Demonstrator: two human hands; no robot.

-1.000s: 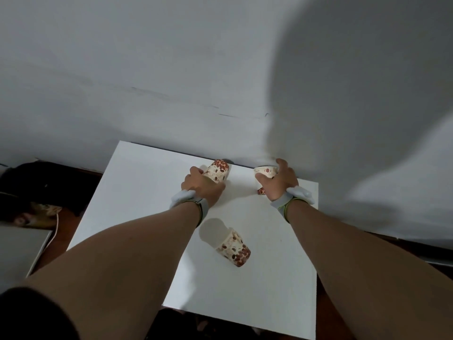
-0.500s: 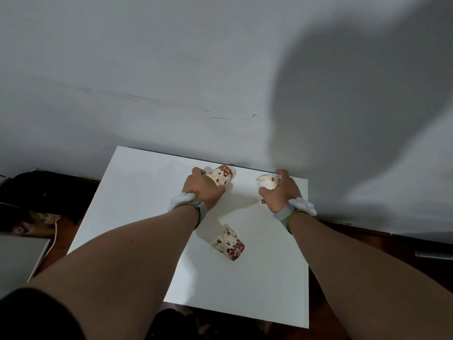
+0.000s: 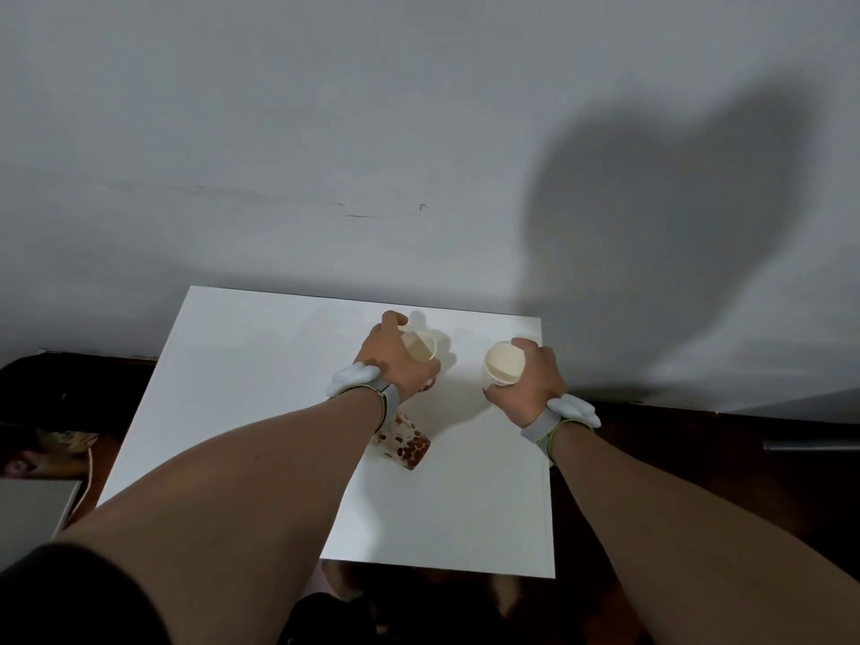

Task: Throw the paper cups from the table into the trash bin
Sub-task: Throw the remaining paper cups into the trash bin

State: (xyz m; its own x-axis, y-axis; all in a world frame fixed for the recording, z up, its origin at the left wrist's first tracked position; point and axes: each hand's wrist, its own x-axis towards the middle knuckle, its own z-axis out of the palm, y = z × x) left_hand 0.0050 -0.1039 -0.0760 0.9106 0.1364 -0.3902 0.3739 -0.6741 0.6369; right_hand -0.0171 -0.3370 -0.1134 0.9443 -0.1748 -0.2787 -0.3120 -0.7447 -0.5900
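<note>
White square surface (image 3: 242,412), frame centre: one cream-lined paper cup gripped per hand, left (image 3: 395,365) and right (image 3: 530,388), likely for binning; third red-patterned paper cup (image 3: 405,442) left lying.

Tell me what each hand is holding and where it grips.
Left hand grips a paper cup around its side wall; right hand grips another paper cup likewise, both mouths facing up.

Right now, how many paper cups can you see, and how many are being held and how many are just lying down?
Cups held in a hand: 2, one in the left hand (cup) and one in the right hand (cup)
Cups lying on their side on the table: 1 (spotted cup)
Total paper cups: 3
</note>
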